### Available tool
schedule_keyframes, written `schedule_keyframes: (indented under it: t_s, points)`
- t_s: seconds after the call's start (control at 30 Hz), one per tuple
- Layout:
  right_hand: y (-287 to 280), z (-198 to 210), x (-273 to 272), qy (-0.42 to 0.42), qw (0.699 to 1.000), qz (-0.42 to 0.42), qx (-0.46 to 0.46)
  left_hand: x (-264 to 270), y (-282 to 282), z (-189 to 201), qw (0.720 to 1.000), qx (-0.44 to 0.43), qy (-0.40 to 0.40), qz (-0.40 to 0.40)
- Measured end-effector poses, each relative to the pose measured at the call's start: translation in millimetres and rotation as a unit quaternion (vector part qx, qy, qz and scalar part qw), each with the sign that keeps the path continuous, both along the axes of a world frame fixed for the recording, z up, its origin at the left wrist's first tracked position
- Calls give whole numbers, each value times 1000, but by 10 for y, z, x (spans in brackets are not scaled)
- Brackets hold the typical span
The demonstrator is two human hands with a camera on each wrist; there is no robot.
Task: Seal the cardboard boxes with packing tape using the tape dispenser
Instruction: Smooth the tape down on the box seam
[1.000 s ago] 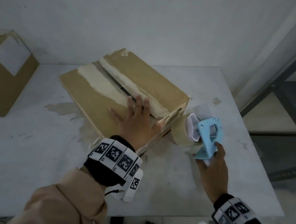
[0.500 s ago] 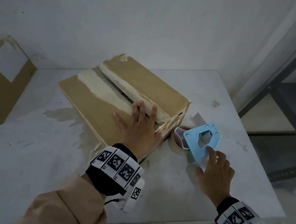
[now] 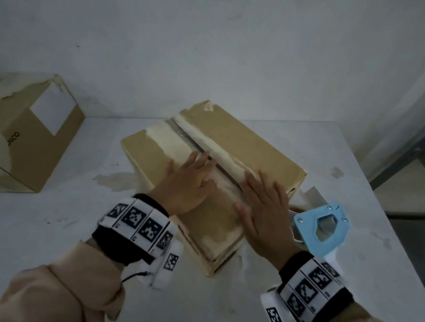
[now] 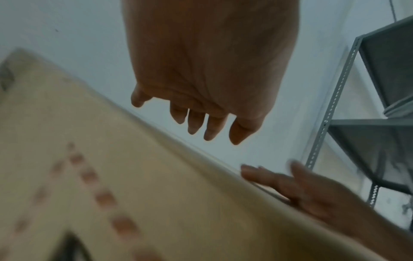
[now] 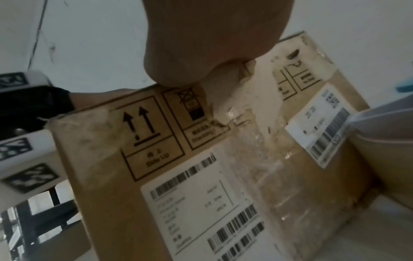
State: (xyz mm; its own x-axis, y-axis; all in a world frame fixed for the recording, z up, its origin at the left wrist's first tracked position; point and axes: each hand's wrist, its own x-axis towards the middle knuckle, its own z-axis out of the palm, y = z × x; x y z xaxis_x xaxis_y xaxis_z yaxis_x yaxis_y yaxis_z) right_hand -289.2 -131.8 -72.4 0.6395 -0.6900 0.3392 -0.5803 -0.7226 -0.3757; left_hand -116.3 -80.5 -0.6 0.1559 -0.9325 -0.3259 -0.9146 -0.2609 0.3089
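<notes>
A flat cardboard box lies slantwise in the middle of the white table, its two top flaps meeting at a dark seam edged with torn pale paper. My left hand lies flat on the near left flap, fingers straight. My right hand lies flat on the near right flap beside the seam. The light blue tape dispenser with its tape roll sits on the table just right of the box, free of both hands. In the right wrist view the box's labelled side fills the frame.
A second cardboard box with a white label stands at the table's far left. A grey metal shelf stands beyond the table's right edge. The white wall runs close behind the table.
My right hand let go of the tape dispenser, left it on the table and moved left onto the box top. The left hand shifted a little further up the flap.
</notes>
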Motion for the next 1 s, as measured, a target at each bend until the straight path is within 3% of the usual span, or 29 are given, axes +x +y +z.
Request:
schedule_keyframes:
  t_s: [0.3,0.53,0.7,1.0]
  points:
    - [-24,139,-48,158,987,28,10,784,-523,-116,991,75,-111,8]
    - [-178,529,408,199,978,57,2,1029,-648,-232,987,15,-158,28]
    - [-407,511,891,293,938,131,129,1121,-647,-261,983,0,-170,68]
    - [-413,514,608,317,927,162,119,1143,-619,-267,981,-17,-167,102]
